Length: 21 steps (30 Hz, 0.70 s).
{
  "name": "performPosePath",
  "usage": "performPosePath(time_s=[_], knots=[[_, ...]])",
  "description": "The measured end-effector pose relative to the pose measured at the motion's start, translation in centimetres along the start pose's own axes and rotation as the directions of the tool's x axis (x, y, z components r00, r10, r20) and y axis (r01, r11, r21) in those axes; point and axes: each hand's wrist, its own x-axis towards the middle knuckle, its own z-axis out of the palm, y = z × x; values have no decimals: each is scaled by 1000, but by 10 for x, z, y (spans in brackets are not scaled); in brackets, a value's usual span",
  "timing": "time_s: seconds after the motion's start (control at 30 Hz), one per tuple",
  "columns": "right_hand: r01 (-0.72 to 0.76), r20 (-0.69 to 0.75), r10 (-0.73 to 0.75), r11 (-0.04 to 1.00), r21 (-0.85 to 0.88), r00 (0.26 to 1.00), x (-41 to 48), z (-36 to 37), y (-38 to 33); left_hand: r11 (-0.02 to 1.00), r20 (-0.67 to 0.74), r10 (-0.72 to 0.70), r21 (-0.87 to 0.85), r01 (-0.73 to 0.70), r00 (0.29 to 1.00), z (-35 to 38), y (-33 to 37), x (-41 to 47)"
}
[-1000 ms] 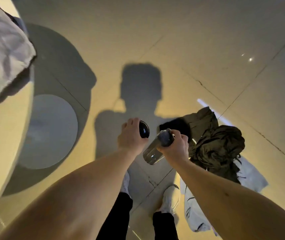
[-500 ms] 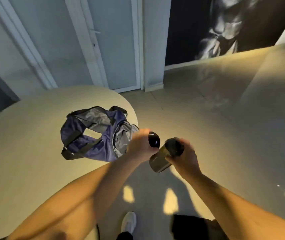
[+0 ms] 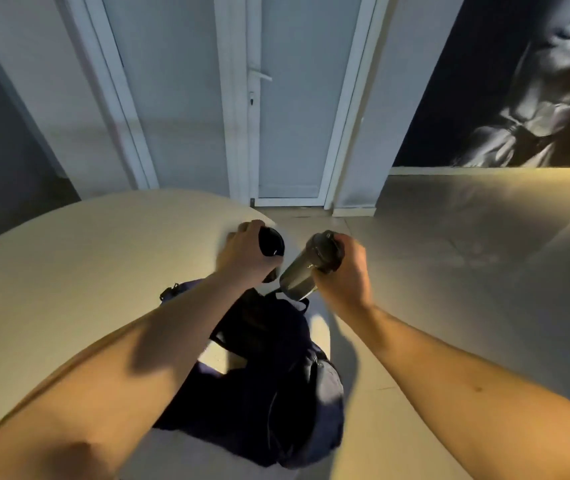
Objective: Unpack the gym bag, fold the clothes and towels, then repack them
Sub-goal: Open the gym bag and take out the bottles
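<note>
The dark navy gym bag [image 3: 276, 382] lies on the pale round table [image 3: 69, 271], below and between my forearms. My left hand [image 3: 245, 252] grips a round black glossy object [image 3: 271, 241] above the bag's far end. My right hand [image 3: 344, 271] grips the dark cap end of a translucent grey bottle [image 3: 297, 275], which tilts down to the left toward the bag. The two hands are close together, a short gap apart. No clothes or towels show in this view.
The table's curved edge runs past the bag on the right, with tiled floor [image 3: 467, 289] beyond. A white-framed glass door [image 3: 290, 116] stands straight ahead. A large dark wall picture [image 3: 519, 98] fills the upper right.
My view swung up from the floor and the clothes pile to the table. Both hands carried the black object and the bottle over the bag, which now lies right below them.
</note>
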Motion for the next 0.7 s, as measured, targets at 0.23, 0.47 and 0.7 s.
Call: performPosePath(time_s=[0.23, 0.47, 0.7], knots=[[18, 221, 57, 946, -322, 974, 89, 100, 53, 986, 21, -142, 86, 140, 990, 40, -86, 99], [69, 293, 126, 816, -574, 948, 104, 159, 103, 983, 97, -169, 95, 160, 981, 83, -126, 144], [51, 301, 219, 727, -685, 928, 103, 177, 100, 991, 173, -118, 87, 104, 978, 97, -130, 145]])
